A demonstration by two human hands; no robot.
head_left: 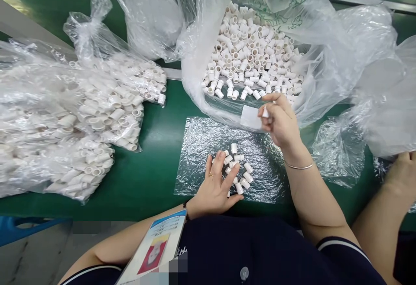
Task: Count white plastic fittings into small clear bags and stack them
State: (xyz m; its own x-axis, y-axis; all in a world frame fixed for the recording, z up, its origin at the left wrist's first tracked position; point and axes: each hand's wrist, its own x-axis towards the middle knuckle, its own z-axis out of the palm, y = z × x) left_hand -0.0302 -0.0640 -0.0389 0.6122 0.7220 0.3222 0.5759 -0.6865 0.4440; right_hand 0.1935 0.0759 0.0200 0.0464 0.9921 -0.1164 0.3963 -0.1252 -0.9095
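My left hand (pixel 216 185) lies with its fingers spread over several short white fittings (pixel 245 183) on a flat clear plastic sheet (pixel 195 146). A few of these fittings are partly hidden beneath its fingers. Above the sheet's right side, my right hand (pixel 279 120) is raised with curled fingers, holding a white fitting (pixel 265 112) at the fingertips. Just behind it, a large open plastic bag (pixel 201 90) holds a heap of white fittings (pixel 250 55). A white label (pixel 250 117) shows at the bag's near edge, beside my right hand.
Filled clear bags of white fittings (pixel 97 116) cover the left of the green table (pixel 156 146). More plastic bags (pixel 386 98) lie at the right, near another person's arm (pixel 380 220). A badge (pixel 159 246) hangs over my left forearm. A blue object (pixel 29 228) is at lower left.
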